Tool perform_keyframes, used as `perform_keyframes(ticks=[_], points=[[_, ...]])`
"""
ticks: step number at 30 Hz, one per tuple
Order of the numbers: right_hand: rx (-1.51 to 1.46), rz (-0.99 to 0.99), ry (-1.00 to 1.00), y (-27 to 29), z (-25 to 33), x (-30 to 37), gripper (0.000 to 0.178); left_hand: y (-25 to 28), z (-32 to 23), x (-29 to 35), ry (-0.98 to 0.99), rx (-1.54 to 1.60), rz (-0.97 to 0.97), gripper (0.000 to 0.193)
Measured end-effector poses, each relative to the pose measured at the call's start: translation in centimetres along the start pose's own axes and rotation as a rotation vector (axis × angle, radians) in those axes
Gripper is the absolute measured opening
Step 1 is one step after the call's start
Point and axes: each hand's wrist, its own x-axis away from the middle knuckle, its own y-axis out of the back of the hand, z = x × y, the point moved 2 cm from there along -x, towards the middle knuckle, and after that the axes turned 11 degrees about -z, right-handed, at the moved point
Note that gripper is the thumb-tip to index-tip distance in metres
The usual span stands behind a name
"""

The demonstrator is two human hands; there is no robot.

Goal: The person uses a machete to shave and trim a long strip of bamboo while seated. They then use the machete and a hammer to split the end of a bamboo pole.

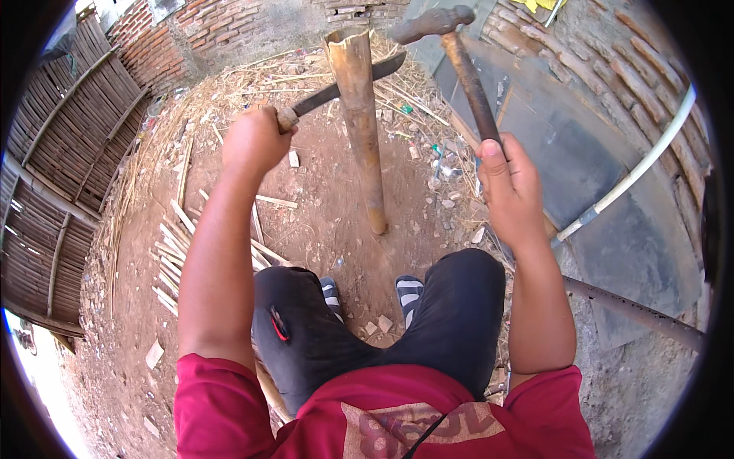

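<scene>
Upright on the dirt in front of my knees stands a bamboo pole (pixel 362 138), its top end jagged and hollow. My left hand (pixel 256 140) is wrapped round the wooden handle of a machete (pixel 318 98). The dark blade runs to the right and passes behind the pole near its top, and its curved tip shows on the far side. In my right hand (pixel 512 182) is a hammer (pixel 468 70), gripped by its handle. The hammer's rusty head is raised, up and to the right of the machete's tip, apart from both blade and pole.
Split bamboo strips (pixel 172 256) lie to the left of my legs, with straw and litter farther back. A woven bamboo wall (pixel 57 130) stands at left. Dark boards (pixel 527 122), a pale pipe (pixel 642 172) and a brick wall (pixel 612 69) are at right.
</scene>
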Motion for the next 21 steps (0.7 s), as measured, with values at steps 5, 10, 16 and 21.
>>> perform_keyframes(ticks=[5,10,16,21], points=[[-0.241,-0.007,-0.195,0.6,-2.5,0.5,0.038,0.1,2.5,-1.1,-0.164,-0.061,-0.091,0.04],[-0.204,-0.011,-0.267,-1.2,-4.2,0.7,0.037,1.0,2.9,-1.2,-0.133,-0.009,0.01,0.039],[0.032,-0.019,0.027,-2.6,-1.4,-1.7,0.04,1.5,2.3,-0.8,-0.233,0.074,0.037,0.037],[0.061,-0.137,0.088,-2.6,0.3,-4.1,0.041,1.8,0.3,-0.5,-0.121,-0.024,0.131,0.041]])
